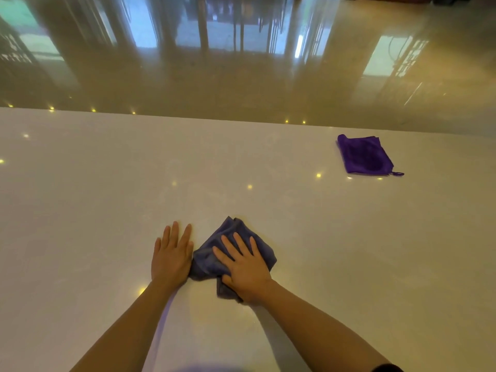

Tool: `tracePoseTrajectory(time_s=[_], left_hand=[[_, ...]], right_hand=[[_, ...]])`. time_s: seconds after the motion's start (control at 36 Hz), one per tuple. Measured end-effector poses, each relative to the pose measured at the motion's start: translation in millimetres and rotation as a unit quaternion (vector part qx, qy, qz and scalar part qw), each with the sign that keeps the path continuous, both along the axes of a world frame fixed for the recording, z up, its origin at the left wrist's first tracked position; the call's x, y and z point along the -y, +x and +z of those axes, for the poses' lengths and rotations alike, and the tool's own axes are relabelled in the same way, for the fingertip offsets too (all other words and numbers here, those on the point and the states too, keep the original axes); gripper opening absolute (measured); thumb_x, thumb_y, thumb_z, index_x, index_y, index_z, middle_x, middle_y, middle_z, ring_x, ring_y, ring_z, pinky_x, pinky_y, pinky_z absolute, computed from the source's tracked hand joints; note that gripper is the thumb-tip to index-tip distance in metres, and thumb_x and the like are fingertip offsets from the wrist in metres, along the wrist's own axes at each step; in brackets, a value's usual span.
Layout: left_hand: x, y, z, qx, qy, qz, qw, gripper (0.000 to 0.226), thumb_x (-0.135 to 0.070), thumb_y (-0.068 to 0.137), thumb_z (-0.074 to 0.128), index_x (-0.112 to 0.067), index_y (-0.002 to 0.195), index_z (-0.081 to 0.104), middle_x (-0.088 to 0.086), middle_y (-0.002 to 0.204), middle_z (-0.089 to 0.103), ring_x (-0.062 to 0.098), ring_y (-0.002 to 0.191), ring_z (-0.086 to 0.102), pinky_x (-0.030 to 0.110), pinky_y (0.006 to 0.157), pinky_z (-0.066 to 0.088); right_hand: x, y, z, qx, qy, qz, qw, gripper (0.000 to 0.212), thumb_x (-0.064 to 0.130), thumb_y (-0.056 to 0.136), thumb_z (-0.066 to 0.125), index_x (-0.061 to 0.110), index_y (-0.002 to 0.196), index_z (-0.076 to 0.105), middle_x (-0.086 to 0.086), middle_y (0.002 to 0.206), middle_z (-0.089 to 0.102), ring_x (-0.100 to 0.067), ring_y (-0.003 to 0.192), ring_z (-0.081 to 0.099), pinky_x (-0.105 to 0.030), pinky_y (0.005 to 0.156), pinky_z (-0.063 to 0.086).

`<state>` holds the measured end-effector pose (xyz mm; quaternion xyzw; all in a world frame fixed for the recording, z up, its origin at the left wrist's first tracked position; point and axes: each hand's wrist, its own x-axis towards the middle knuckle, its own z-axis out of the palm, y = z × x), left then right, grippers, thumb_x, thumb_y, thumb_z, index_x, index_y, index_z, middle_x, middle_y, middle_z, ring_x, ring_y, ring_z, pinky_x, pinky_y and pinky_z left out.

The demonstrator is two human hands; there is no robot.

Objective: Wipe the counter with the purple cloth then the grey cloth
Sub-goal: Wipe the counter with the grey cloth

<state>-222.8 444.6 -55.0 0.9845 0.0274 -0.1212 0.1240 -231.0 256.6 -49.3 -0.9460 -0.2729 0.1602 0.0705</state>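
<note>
Grey cloth (pixel 212 260) bunched on counter (pixel 80 183), right hand (pixel 245 269) pressing it, fingers spread. Left hand (pixel 171 255) flat, open, beside it. Purple cloth (pixel 363 154) folded, well apart.

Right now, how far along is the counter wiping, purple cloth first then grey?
The purple cloth lies folded, set aside at the far right of the counter, so that pass looks finished. In hand: the right hand presses flat on the bunched grey cloth, while the left hand rests flat beside it. Left: finishing the grey wipe; how much is covered isn't visible.
</note>
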Motion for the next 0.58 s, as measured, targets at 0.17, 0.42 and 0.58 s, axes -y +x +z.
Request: tracePoseTrajectory(time_s=[0.17,0.42,0.58], left_hand=[[3,-25,-2,0.003,-0.025,0.015,1.000,0.054,-0.033,0.098,0.015,-0.020,0.144,-0.010,0.008,0.157,-0.012,0.025,0.145,-0.012,0.039,0.119,-0.002],[7,-29,-1,-0.010,0.001,0.036,0.999,0.051,-0.033,0.098,0.012,-0.025,0.146,-0.005,0.006,0.158,-0.008,0.025,0.146,-0.007,0.041,0.119,0.003],[7,-28,0,-0.003,-0.003,0.037,0.999,0.051,-0.032,0.098,0.015,-0.025,0.146,-0.001,0.006,0.158,-0.004,0.026,0.146,-0.005,0.042,0.119,0.005]], right_hand=[[27,-1,9,-0.009,-0.002,-0.017,1.000,0.060,0.037,0.097,0.029,0.025,0.148,0.000,-0.002,0.159,-0.009,-0.023,0.145,-0.015,-0.044,0.115,-0.017],[96,-5,9,0.005,-0.046,-0.083,0.995,0.061,0.035,0.096,0.031,0.024,0.147,0.000,-0.001,0.159,-0.008,-0.022,0.146,-0.011,-0.042,0.116,-0.013],[152,-15,11,0.030,-0.081,-0.123,0.989,0.063,0.036,0.095,0.032,0.022,0.147,0.000,-0.005,0.158,-0.006,-0.025,0.146,-0.009,-0.040,0.116,-0.013]])
